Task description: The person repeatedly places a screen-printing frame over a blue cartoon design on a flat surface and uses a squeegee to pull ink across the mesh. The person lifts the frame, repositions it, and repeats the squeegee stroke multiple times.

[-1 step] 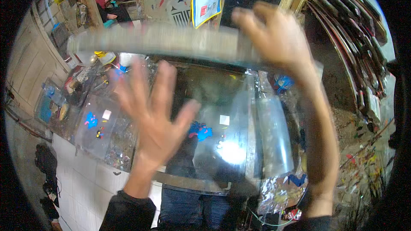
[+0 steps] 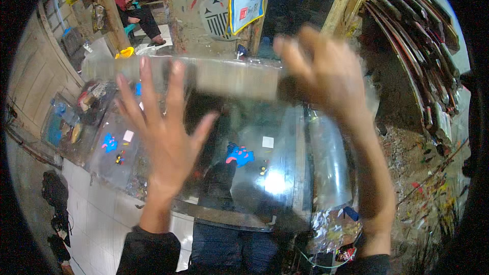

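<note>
A long pale wooden frame, blurred by motion, stretches crosswise above the far part of the glass-topped table. At its right end is my right hand, fingers curled over the edge and smeared. My left hand hovers palm down over the table's left half, fingers spread, holding nothing; its fingertips overlap the frame in view, and I cannot tell whether they touch. Between my hands, a blue and pink printed figure and a small white square show on the glass. What lies behind the frame is hidden.
Left of the glass lies a clear sheet with another blue figure. A curled transparent sheet is at right. Several flat boards lean by the right wall. A printed white cloth hangs ahead. A person sits at far left.
The wooden frame and my right hand have come down and nearer. My left hand has shifted slightly left and away from me, still spread. More of the seated person shows above the frame.
</note>
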The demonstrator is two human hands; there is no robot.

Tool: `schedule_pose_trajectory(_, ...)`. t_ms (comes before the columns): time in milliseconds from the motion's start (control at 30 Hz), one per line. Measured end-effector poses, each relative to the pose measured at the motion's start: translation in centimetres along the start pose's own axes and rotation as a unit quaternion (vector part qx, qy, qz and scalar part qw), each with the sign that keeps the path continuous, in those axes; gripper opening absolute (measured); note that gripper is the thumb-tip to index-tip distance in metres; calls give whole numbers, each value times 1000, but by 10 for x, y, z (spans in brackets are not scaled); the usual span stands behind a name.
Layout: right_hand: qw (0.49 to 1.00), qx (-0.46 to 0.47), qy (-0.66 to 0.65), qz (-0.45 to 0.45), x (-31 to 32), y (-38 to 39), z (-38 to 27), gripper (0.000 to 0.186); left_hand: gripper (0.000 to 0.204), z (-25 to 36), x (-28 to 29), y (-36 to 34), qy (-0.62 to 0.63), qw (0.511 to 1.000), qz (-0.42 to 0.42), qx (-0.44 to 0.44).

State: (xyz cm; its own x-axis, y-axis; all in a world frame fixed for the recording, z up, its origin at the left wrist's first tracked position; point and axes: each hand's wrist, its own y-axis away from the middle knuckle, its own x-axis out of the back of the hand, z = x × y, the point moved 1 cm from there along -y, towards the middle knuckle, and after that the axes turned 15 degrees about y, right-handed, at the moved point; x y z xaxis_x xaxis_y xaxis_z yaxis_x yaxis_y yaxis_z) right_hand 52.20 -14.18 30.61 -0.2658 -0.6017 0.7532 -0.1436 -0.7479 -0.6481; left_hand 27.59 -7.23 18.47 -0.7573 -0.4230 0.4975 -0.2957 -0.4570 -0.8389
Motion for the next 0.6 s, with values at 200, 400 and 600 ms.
schedule_pose_trajectory(200,949,52,-120,-286,-81,186,-48,35,49,-45,34,92,69,878,-473,-8)
schedule_pose_trajectory(400,876,62,-127,-461,-110,236,-27,27,41,-70,4,172,150,883,-445,-18)
schedule_pose_trajectory(600,926,115,-26,-360,-181,166,6,24,42,-81,3,171,185,861,-472,36)
